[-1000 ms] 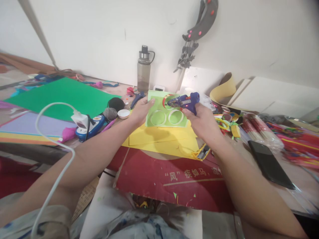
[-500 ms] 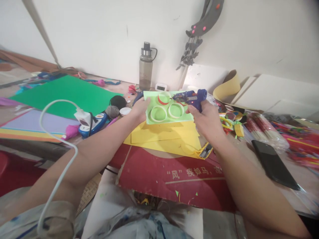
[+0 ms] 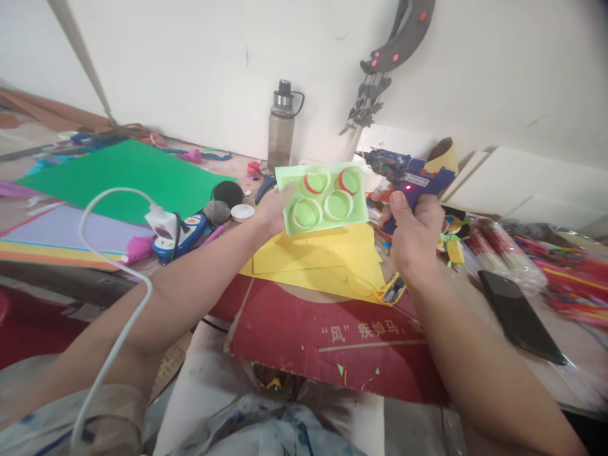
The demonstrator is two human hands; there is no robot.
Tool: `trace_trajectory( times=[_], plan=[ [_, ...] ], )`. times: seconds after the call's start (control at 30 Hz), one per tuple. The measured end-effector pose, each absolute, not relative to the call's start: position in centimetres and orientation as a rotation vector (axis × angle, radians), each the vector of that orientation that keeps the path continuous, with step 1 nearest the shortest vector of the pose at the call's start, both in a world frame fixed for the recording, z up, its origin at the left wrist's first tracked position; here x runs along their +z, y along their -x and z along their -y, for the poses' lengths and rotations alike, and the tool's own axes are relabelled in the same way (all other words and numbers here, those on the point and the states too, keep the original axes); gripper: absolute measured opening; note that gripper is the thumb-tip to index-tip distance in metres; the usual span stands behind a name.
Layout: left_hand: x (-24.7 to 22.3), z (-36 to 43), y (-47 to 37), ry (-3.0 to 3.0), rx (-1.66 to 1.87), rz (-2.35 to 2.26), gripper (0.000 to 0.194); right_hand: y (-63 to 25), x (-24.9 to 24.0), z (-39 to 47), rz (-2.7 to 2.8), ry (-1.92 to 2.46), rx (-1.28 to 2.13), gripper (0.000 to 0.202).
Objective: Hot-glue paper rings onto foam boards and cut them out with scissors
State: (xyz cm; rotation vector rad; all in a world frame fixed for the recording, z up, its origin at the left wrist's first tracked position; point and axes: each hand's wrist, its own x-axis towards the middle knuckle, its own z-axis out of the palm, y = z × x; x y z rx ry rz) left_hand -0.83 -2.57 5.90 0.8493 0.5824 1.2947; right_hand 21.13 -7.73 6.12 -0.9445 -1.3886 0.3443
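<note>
Over yellow sheets near the bench's front edge, the left hand pinches a green card, bearing four rings, by its left edge; off its right edge, the right hand grasps a blue glue gun.

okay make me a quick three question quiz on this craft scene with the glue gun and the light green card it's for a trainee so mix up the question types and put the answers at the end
1. Which hand holds the blue glue gun?
2. True or false: the tinted water bottle stands upright.
3. How many rings show on the light green card?
A. Two
B. Three
C. Four

Key:
1. The right hand.
2. True.
3. C, four.
</note>
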Motion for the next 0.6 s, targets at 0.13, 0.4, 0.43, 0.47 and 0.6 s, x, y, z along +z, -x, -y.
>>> trace_trajectory(
  times=[0.13,0.4,0.43,0.47,0.6],
  plan=[
    [7.8,4.0,0.5,-0.861,1.093,-0.531,0.039,-20.8,5.7,7.3,1.288,0.846,0.441,0.03],
    [4.8,1.3,1.8,-0.751,1.275,-0.664,0.037,-20.6,5.2,6.1,1.157,0.995,0.283,0.032],
    [4.6,1.0,1.9,-0.745,1.286,-0.666,0.037,-20.8,5.3,5.9,1.135,1.031,0.262,0.033],
    [4.4,0.8,1.9,-0.735,1.293,-0.674,0.036,-21.0,5.4,5.7,1.106,1.057,0.243,0.034],
    [3.9,0.3,2.2,-0.726,1.358,-0.71,0.026,-21.8,5.5,4.9,1.039,1.075,0.208,0.038]
  ],
)
